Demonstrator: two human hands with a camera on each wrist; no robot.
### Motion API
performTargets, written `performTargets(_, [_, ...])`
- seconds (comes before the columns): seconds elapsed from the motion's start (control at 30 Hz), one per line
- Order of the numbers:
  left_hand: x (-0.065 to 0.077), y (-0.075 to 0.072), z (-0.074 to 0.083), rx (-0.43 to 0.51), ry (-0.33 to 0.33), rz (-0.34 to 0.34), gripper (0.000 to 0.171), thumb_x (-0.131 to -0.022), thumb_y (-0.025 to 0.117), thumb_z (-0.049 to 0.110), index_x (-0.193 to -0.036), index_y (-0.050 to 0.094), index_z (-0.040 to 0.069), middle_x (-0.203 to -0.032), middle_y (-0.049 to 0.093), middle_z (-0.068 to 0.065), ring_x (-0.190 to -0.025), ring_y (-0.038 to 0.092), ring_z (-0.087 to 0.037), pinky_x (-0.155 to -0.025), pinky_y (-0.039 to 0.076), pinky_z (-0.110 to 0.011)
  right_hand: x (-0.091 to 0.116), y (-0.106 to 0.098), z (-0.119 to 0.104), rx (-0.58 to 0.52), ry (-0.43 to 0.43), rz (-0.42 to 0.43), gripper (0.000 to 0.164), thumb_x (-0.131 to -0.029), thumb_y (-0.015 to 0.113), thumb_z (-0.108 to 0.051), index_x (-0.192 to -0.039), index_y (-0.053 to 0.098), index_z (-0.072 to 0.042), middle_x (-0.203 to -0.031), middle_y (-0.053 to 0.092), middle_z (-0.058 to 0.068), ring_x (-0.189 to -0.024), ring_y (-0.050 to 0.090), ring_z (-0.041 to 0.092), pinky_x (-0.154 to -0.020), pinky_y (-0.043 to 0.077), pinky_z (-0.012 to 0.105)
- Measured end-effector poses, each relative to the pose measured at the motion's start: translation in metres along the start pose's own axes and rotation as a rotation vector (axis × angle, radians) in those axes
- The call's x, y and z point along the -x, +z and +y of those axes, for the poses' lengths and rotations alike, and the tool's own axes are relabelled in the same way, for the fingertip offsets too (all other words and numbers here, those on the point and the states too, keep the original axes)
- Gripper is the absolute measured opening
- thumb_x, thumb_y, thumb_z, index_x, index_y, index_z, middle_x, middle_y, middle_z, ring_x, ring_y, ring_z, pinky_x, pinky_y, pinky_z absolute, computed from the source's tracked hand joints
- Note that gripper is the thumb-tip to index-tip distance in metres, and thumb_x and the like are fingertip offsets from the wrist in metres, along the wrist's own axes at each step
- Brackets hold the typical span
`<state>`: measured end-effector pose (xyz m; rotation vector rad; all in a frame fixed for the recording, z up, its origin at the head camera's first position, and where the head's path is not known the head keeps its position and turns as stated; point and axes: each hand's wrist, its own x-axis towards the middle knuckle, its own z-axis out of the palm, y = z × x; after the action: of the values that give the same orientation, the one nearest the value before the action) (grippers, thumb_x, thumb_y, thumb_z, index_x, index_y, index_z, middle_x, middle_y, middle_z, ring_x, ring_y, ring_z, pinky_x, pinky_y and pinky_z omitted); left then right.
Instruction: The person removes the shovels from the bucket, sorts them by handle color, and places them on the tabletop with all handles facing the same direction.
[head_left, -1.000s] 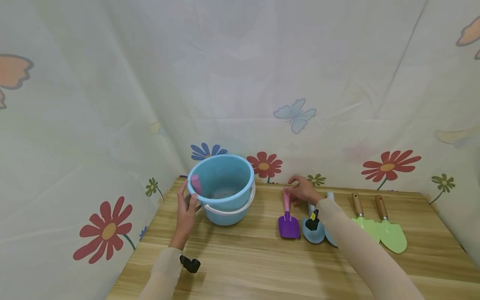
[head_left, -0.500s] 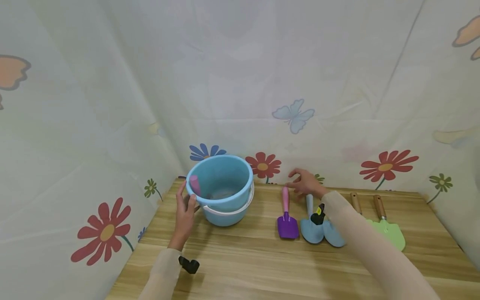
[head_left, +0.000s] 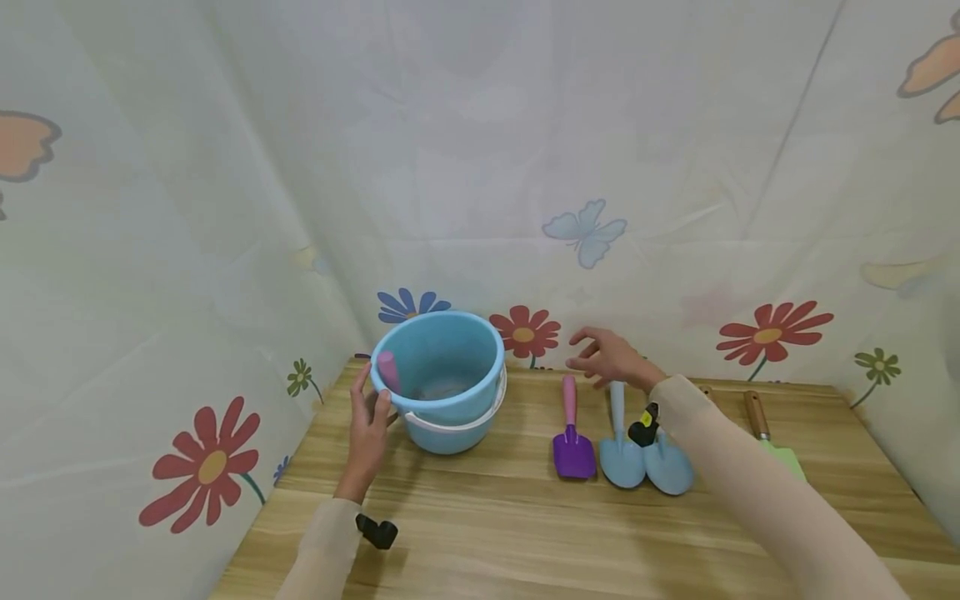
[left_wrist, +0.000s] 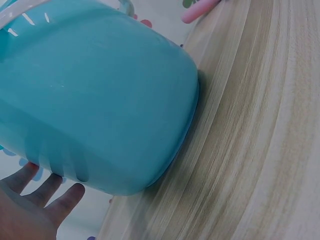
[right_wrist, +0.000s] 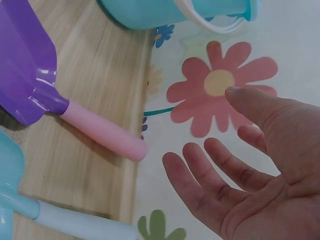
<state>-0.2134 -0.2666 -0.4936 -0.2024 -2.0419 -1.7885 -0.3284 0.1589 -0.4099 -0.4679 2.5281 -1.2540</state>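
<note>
A light blue bucket (head_left: 450, 433) with a white handle stands on the left of the table, a pink handle (head_left: 387, 372) leaning inside against its wall. My left hand (head_left: 369, 429) rests on the bucket's left side, fingers extended along the outer wall and thumb at the rim. In the left wrist view, fingertips (left_wrist: 70, 197) touch the blue wall. My right hand (head_left: 611, 358) hovers above the table's back edge, fingers relaxed and holding nothing. Nearest to it are a purple toy shovel (head_left: 574, 455) with a pink handle and a light blue shovel (head_left: 622, 463).
A second light blue shovel (head_left: 669, 469) overlaps the first. Further right, partly behind my right sleeve (head_left: 750, 467), are a green trowel (head_left: 786, 457) with a wooden handle and another wooden handle's end. A flower-printed curtain (head_left: 480, 167) borders the wooden table (head_left: 487, 533).
My right hand has lifted off the purple shovel's handle, up and slightly right, and its fingers have spread. The purple shovel stays lying on the table. My left hand stays on the bucket.
</note>
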Motion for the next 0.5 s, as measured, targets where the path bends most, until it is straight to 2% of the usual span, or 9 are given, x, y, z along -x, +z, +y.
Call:
performTargets(0.2, [0.001,0.000,0.000,-0.002,0.001,0.004,0.059,-0.110,0.046,0.029,-0.162,0.020,0.035,-0.161,0.034,-0.011,-0.144,0.038,-0.034,-0.099,0.043,-0.073,0.005,-0.003,-0.011,0.000,-0.054,-0.002,0.047,-0.097,0.073,-0.023,-0.136,0.054,-0.006,-0.119,0.064,0.025,-0.095,0.067,0.039,-0.071,0.063,0.048])
performTargets(0.5, [0.001,0.001,0.000,-0.010,-0.002,0.005,0.058,-0.111,0.045,0.030,-0.162,0.019,0.036,-0.162,0.033,-0.010,-0.145,0.036,-0.036,-0.099,0.043,-0.072,0.009,-0.003,-0.021,0.008,-0.111,-0.015,0.049,-0.096,0.075,-0.023,-0.137,0.053,-0.004,-0.119,0.065,0.024,-0.099,0.066,0.043,-0.071,0.063,0.048])
